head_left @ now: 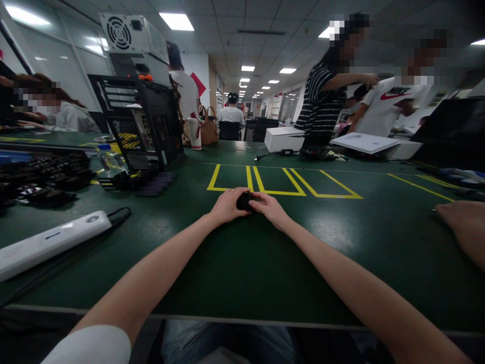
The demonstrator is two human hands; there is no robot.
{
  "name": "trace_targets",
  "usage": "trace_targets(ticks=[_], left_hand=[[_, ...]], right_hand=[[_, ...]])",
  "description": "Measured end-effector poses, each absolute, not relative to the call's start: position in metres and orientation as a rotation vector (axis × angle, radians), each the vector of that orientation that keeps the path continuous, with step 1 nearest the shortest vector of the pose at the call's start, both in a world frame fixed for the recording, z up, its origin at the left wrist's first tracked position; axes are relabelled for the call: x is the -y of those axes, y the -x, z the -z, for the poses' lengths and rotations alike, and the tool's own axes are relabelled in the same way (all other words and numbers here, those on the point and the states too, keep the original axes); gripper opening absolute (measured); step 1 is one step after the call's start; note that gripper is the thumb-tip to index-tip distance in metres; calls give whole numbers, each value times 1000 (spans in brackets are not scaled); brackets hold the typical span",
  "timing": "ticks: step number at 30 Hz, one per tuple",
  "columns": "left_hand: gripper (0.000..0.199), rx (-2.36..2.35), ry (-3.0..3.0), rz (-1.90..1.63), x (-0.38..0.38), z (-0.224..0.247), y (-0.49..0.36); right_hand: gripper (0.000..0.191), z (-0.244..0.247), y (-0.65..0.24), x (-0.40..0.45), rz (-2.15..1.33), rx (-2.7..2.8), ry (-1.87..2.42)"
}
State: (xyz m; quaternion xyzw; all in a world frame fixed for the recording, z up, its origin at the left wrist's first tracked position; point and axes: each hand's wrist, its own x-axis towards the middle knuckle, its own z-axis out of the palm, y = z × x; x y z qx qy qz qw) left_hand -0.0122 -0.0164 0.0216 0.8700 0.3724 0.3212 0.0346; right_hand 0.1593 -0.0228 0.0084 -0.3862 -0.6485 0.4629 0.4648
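Note:
A small black object (244, 201) is held between my two hands, just in front of the yellow tape outlines (273, 192) on the green table (242, 273). My left hand (230, 205) wraps round its left side, with the thumb along the near edge. On its right side, the fingertips of my right hand (268, 207) press against it. The fingers partly cover the object, so its exact kind cannot be told.
Left on the table are a white power strip (56, 240) with a cable, a heap of black parts (56, 172), a bottle (112, 161) and an open computer case (140, 121). A white box (284, 140) stands at the back. Another person's hand (460, 222) rests at the right.

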Motion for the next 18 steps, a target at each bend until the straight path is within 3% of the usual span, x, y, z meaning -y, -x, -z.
trace_targets(ticks=[9,18], left_hand=[[61,-1128,-2685,-1006,14,-20,13],[60,-1131,-2673,-999,15,-21,13]], right_hand=[[22,-5,-158,21,-1047,1611,854],[28,-10,-162,18,-1067,1695,966]])
